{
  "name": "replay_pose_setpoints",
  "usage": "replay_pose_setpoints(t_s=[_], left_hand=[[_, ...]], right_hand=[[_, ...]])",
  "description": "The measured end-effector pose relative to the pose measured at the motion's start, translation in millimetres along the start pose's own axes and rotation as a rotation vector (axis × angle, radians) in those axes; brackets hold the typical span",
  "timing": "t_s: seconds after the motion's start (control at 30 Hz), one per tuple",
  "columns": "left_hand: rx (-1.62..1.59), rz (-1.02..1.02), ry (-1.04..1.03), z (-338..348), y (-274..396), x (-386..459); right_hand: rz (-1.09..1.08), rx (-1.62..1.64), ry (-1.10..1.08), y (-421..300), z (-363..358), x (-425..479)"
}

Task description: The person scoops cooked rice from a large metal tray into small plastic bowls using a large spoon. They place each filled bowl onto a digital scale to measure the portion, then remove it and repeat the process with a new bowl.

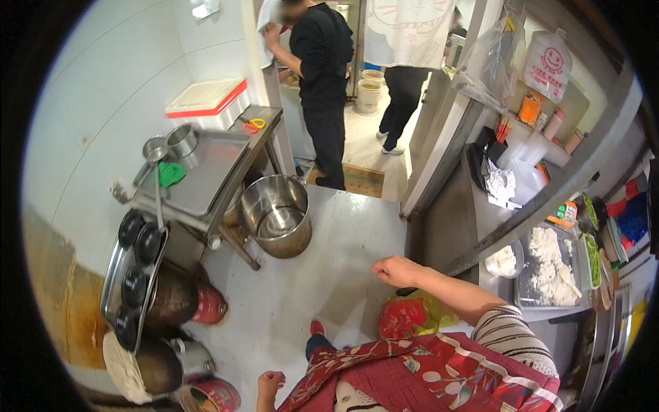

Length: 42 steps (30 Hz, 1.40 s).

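My right hand [395,271], its fingers curled and nothing seen in it, reaches out above the grey floor [340,257]. Low in the view hangs my left hand [271,384], loosely closed beside my red patterned apron [381,363]. Before me on the floor stands a tall stainless steel pot [278,221], with no contents visible inside. Below my right forearm is a red and yellow bag [404,316], partly hidden by the arm. On the counter at my right lie a metal tray of white rice [548,262] with a spoon [568,278] and a bowl of rice [502,261].
Left, a steel table [270,121] bears a shallow tray [216,170], ladle [158,190], green cloth [171,174], scissors [253,125] and white box [206,103]. Black bowls [135,286] line a rack. One person [324,92] stands at the doorway; another [404,103] is behind a curtain [404,33].
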<state>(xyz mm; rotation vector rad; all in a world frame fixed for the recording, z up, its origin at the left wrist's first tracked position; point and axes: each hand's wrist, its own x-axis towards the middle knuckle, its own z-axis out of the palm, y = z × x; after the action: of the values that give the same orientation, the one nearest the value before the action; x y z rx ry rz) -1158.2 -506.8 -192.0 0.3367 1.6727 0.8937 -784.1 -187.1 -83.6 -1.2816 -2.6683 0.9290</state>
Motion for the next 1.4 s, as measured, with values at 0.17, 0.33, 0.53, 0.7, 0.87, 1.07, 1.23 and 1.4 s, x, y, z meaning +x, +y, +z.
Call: replay_pose_setpoints(t_s=[0.17,0.33,0.53,0.7,0.87,1.07,1.23,1.4], left_hand=[[0.512,0.103,-0.056,24,109,110],[0.475,0.396,-0.431,118,244,241],[0.500,0.994,-0.955,367,494,243],[0.393,1.215,-1.250,540,638,218],[0.324,1.077,-1.332,630,703,251],[0.349,1.089,-1.439,705,771,312],[0.225,1.082,-1.185,751,860,366],[-0.038,1.348,-0.841,784,939,435]], right_hand=[[0.220,0.073,0.063,37,-23,44],[0.311,0.135,0.203,84,-36,54],[0.516,0.237,0.338,148,-106,76],[0.528,0.430,0.804,220,-205,140],[0.387,0.637,1.157,314,-335,233],[-0.131,1.220,0.989,401,-464,362],[-0.021,1.298,0.492,404,-496,443],[0.430,0.557,0.710,500,-497,410]])
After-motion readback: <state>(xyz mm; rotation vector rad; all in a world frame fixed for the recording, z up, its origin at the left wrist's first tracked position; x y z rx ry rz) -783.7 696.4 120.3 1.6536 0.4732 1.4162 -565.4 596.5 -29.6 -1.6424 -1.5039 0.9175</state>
